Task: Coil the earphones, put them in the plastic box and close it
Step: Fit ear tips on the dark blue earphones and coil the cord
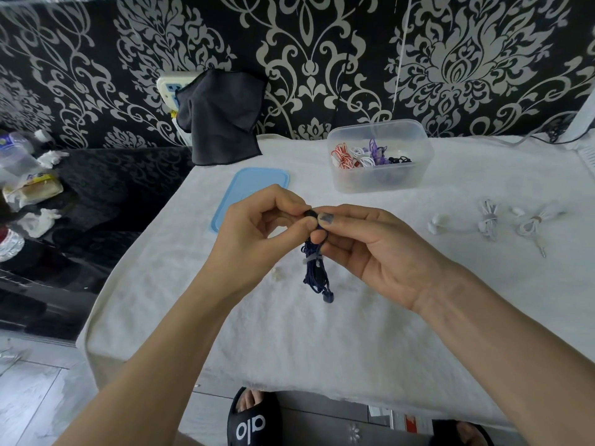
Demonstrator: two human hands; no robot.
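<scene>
A dark blue pair of earphones (pixel 317 272), coiled into a bundle with a small tie round its middle, hangs above the white cloth. My left hand (pixel 257 233) and my right hand (pixel 363 243) both pinch its top end between thumb and fingers. The clear plastic box (pixel 380 180) stands open at the back, with several coiled earphones in red-white, white, purple and black inside. Its light blue lid (pixel 248 188) lies flat to the left of the box, partly hidden behind my left hand.
Two white coiled earphones (pixel 487 218) (pixel 534 222) lie on the white cloth-covered table (pixel 289 333) at the right. A dark cloth (pixel 222 114) hangs over a wall socket at the back left. Bottles and clutter sit off the table's left edge.
</scene>
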